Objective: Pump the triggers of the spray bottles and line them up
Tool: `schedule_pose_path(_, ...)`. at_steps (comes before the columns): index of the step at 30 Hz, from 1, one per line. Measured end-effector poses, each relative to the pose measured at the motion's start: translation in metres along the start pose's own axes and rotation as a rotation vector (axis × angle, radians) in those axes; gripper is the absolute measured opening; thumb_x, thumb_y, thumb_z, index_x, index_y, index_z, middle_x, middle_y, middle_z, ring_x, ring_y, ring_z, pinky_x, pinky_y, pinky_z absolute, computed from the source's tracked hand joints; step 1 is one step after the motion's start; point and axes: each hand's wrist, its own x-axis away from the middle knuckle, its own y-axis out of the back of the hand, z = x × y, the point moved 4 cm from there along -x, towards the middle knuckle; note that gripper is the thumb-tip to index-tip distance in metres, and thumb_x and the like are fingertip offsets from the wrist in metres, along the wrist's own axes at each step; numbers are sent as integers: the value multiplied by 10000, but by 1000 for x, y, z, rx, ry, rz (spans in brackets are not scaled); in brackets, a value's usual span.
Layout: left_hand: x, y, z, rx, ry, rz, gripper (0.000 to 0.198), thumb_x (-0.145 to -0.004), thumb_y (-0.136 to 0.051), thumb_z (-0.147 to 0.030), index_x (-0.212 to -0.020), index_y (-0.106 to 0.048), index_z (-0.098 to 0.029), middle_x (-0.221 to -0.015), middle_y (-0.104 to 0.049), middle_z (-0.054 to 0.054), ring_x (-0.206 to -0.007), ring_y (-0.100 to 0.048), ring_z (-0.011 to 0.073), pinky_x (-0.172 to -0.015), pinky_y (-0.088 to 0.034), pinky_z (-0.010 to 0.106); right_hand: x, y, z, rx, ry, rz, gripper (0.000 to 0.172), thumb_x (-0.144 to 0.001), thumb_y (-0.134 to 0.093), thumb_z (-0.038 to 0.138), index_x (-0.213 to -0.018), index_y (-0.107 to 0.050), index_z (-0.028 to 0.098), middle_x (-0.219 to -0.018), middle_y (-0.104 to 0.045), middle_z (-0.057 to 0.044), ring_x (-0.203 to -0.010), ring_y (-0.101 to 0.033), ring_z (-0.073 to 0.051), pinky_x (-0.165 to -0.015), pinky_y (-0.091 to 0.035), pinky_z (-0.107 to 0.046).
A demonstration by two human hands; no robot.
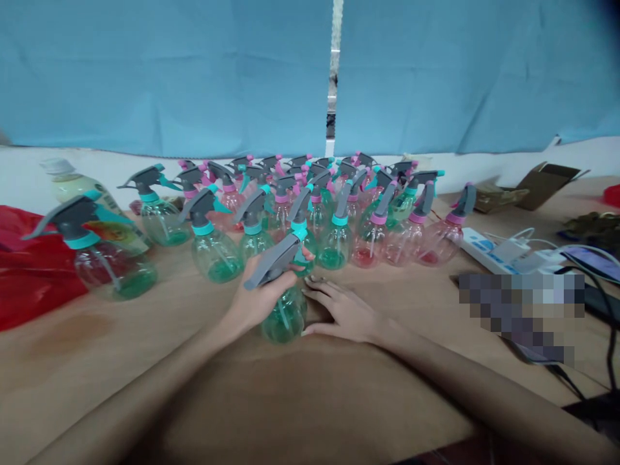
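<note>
My left hand (259, 290) is wrapped round the neck of a clear green spray bottle (285, 320) with a grey and turquoise trigger head. The bottle is close to upright on the table, and some of my fingers are hidden behind it. Just right of its base, my right hand (343, 309) rests low with fingers stretched out and the thumb apart. Its fingertips come close to the bottle; whether they touch it I cannot tell. Behind both hands stand several more spray bottles, among them a green one (334, 248) and a pink one (369, 248).
A red plastic bag (39, 274) and a labelled bottle with a white cap (59, 166) are at the left. On the right are a power strip (489, 252) with cables, a phone-like device (527, 352) partly blurred out, and an open cardboard box (547, 184). Blue cloth (194, 77) hangs behind.
</note>
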Motion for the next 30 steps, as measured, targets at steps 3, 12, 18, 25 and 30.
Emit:
schedule_pose_path(3, 0, 0, -1, 10, 13, -10, 331, -704, -504, -140, -974, -649, -265, -980, -675, -15, -841, -620, 178, -767, -480, 296, 0, -1, -1, -6, -15, 11, 834, -732, -459, 709, -1347, -399, 149, -1400, -407, -138, -1328, -301, -281, -1076, -284, -472)
schedule_pose_path(12, -1, 0, 0, 3, 0, -18, 279, -688, -502, -130, -900, -644, -242, -814, -637, -13, -728, -564, 173, -697, -459, 311, 1, -3, -3, -36, -21, 3, 850, -686, -517, 713, -1329, -427, 164, -1387, -423, -145, -1311, -331, -285, -1068, -282, -490)
schedule_pose_path(18, 0, 1, -1, 7, 9, -23, 120, -690, -512, -143, -725, -594, -222, -746, -614, -11, -712, -559, 173, -696, -464, 316, 2, -2, -2, -42, -25, -1, 843, -688, -526, 704, -1329, -427, 166, -1392, -418, -143, -1316, -324, -285, -1068, -283, -493)
schedule_pose_path(25, -1, 1, 0, 1, -15, -2, 296, -719, -514, -132, -957, -633, -261, -913, -653, -11, -884, -607, 180, -841, -463, 323, 2, -3, -3, -36, -30, 7, 858, -674, -528, 718, -1325, -432, 168, -1389, -422, -137, -1318, -319, -281, -1078, -267, -487)
schedule_pose_path(30, 3, 2, 11, -121, 71, -74, 143, -751, -525, -213, -845, -632, -224, -707, -637, -3, -771, -623, 213, -711, -495, 339, 3, -3, -3, -33, -26, 16, 848, -688, -513, 715, -1332, -424, 171, -1399, -408, -137, -1317, -324, -277, -1075, -278, -476)
